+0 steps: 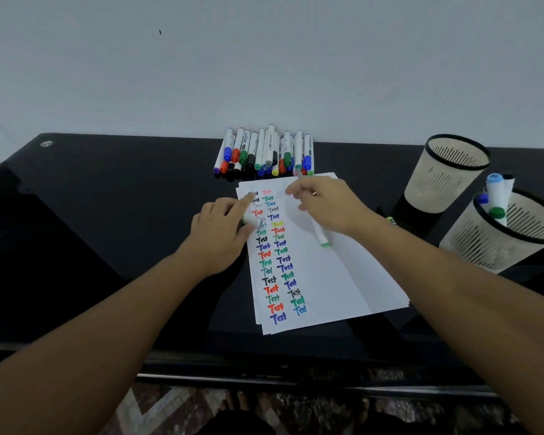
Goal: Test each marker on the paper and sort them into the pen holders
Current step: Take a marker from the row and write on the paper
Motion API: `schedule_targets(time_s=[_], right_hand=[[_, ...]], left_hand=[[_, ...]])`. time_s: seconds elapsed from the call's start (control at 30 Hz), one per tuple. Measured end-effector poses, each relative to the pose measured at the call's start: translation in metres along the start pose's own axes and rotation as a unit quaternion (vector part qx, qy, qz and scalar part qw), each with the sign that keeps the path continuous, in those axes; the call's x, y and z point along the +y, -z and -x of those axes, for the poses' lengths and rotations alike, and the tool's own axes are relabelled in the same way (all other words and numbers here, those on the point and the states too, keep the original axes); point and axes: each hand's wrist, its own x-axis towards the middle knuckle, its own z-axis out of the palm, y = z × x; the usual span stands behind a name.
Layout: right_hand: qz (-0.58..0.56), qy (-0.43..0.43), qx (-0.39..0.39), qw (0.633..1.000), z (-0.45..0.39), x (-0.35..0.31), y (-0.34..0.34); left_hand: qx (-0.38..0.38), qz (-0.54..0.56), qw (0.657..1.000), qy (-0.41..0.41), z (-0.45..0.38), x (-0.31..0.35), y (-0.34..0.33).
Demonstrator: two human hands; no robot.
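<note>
A stack of white paper (321,277) lies on the black table, with two columns of coloured "Test" words down its left side. My right hand (327,205) hovers over the top of the sheet and grips a white marker (321,237) whose green end points back toward me. At the paper's left edge, my left hand (220,230) touches the sheet with its index finger. It holds a small green and white cap (247,219) between thumb and fingers. A pile of several capped markers (264,152) lies beyond the paper, against the wall.
Two beige slotted pen holders stand at the right. The far holder (421,189) looks empty and the near holder (471,243) contains several markers (496,196). A loose marker (390,220) lies on the black table (107,215) beside my right wrist.
</note>
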Motion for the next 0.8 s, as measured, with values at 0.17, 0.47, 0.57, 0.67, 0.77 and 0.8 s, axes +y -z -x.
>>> schedule_targets(time_s=[0.17, 0.47, 0.57, 0.67, 0.77, 0.8], right_hand=[[-0.099, -0.02, -0.012, 0.995, -0.008, 0.008, 0.002], [-0.25, -0.04, 0.13, 0.959, -0.025, 0.001, -0.031], [-0.213, -0.053, 0.162, 0.962, -0.031, 0.004, -0.04], [-0.216, -0.038, 0.174, 0.96, -0.033, 0.009, -0.042], [-0.231, -0.033, 0.172, 0.957, -0.038, 0.011, -0.04], [-0.237, -0.034, 0.168, 0.956, -0.039, 0.01, -0.039]], left_hand=[[-0.053, -0.05, 0.996, -0.05, -0.008, -0.01, -0.002], [-0.031, -0.028, 0.998, -0.045, -0.008, -0.011, -0.007], [-0.029, -0.016, 0.999, -0.039, -0.008, -0.011, -0.005], [-0.036, -0.01, 0.999, -0.035, -0.008, -0.01, -0.004], [-0.043, -0.002, 0.998, -0.034, -0.009, -0.01, -0.003], [-0.044, 0.0, 0.998, -0.035, -0.01, -0.011, -0.003]])
